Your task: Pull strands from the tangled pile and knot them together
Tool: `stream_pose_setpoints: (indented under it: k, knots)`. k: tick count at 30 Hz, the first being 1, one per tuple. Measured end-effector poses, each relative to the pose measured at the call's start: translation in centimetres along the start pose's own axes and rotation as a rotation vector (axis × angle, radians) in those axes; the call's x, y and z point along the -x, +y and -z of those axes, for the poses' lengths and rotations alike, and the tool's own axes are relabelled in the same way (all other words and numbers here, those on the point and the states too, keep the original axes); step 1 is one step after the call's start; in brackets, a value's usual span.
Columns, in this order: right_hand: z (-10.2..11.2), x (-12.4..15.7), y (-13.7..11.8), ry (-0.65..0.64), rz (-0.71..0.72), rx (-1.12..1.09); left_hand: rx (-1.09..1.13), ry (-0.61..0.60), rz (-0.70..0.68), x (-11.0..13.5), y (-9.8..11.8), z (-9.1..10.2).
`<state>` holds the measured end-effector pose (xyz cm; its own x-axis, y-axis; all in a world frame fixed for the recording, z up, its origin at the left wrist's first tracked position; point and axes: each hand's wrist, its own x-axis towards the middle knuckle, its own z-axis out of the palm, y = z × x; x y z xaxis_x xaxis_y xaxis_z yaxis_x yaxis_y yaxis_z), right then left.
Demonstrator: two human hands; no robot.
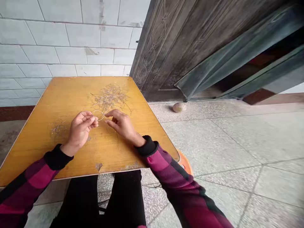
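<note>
A thin, pale wire loop point(98, 111) is pinched between the thumb and fingers of my left hand point(82, 128), just above the wooden table. My right hand point(121, 124) is at the loop's right end, its index fingertip close to or touching the wire. A gap shows between the right thumb and index finger. Behind my hands lies a tangled pile of thin wires point(111, 97). A smaller, darker bunch of wires point(58, 128) rests to the left of my left hand. A few faint strands lie beneath my right hand.
The yellow wooden table point(71, 91) has a chipped front edge and stands against a white tiled wall point(64, 34). An orange stool point(185, 161) peeks out at its right corner. A rounded stone point(179, 107) sits on the floor near a dark carved door point(163, 63).
</note>
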<state>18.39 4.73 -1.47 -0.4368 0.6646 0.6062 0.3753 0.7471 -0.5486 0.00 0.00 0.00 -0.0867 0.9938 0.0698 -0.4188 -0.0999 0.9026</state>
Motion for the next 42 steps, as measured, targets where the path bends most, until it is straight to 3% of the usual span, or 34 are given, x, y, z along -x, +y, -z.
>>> stream_pose_setpoints:
  k: [7, 16, 23, 28, 33, 42]
  knots:
    - [-0.3, 0.0, 0.6, -0.016, 0.071, 0.129, -0.156, -0.092, 0.100, 0.7, -0.1, 0.1]
    - [-0.1, 0.5, -0.6, -0.200, 0.217, 0.363, -0.630, -0.324, 0.310, -0.4, 0.3, 0.8]
    - [-0.2, 0.7, -1.4, -0.243, 0.263, 0.358, -0.844, -0.333, 0.172, -0.5, 0.1, 0.7]
    - [-0.3, 0.8, -1.3, -0.266, 0.245, 0.288, -0.890, -0.352, 0.115, -0.4, 0.3, 0.7]
    - [-0.4, 0.8, -0.9, -0.252, 0.188, 0.228, -0.761, -0.371, 0.115, -0.4, 0.4, 0.7]
    - [-0.2, 0.7, -1.1, -0.238, 0.138, 0.157, -0.639, -0.261, 0.045, -0.2, -0.3, 0.4]
